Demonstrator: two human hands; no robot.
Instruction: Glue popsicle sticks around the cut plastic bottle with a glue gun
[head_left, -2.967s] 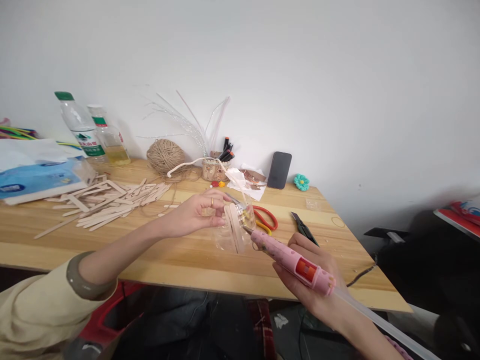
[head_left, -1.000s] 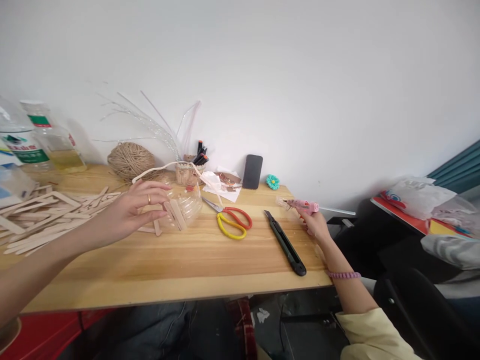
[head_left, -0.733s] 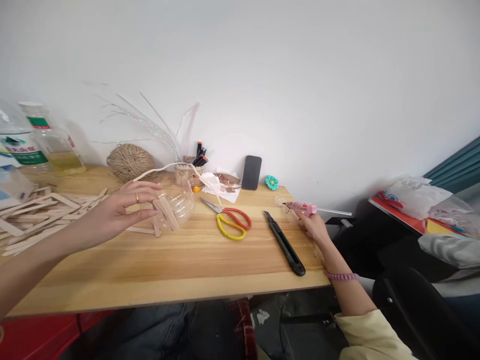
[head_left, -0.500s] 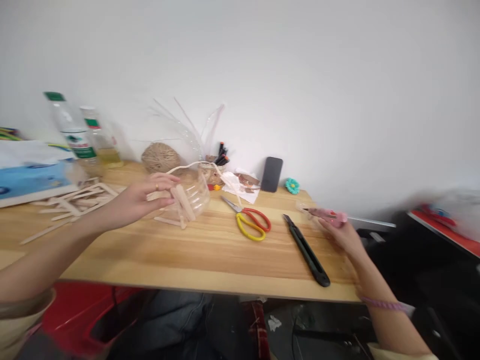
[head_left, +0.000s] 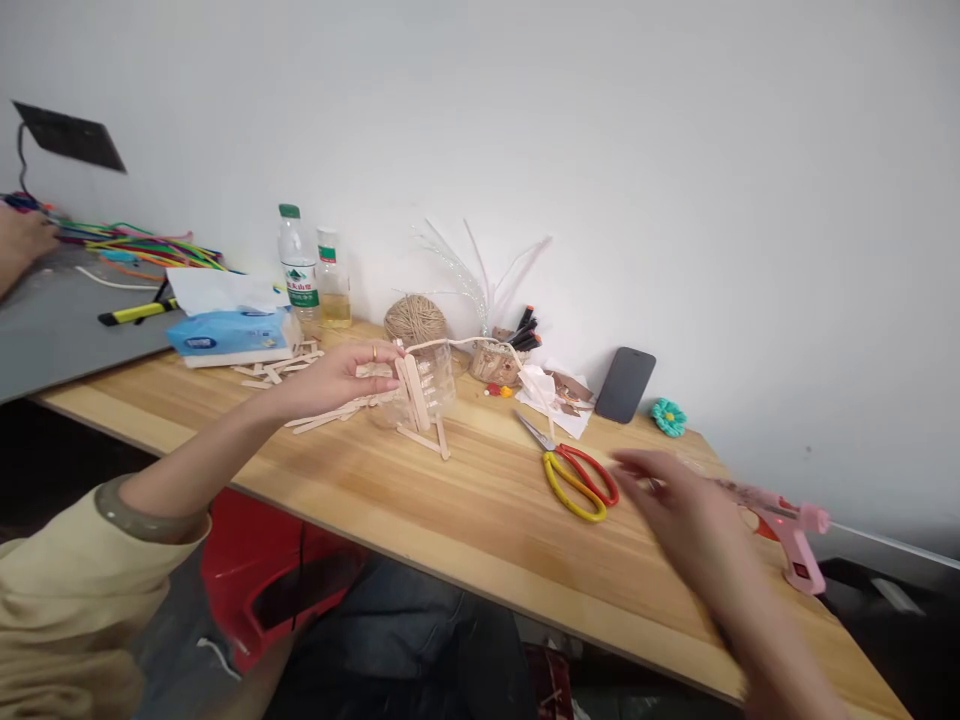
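My left hand (head_left: 341, 375) grips a clear plastic bottle piece (head_left: 424, 385) with wooden craft sticks glued on its side, held just above the wooden table (head_left: 465, 510). My right hand (head_left: 679, 515), blurred by motion, hovers empty with fingers spread over the table's right part. The pink glue gun (head_left: 787, 525) stands on its own at the right end of the table, a little beyond that hand. Loose wooden sticks (head_left: 431, 440) lie under the bottle piece.
Red-and-yellow scissors (head_left: 574, 475) lie mid-table. Along the wall: twine ball (head_left: 415, 320), marker cup (head_left: 499, 358), phone (head_left: 625, 385), teal flower (head_left: 667, 416), two bottles (head_left: 298, 268), tissue pack (head_left: 232, 335), a pile of sticks (head_left: 281, 362). Another person's hand (head_left: 22, 245) is at the far left.
My right hand has set the glue gun down at the table's right end, let go and drawn back to the left. The view has swung left. My left hand still holds the bottle piece.
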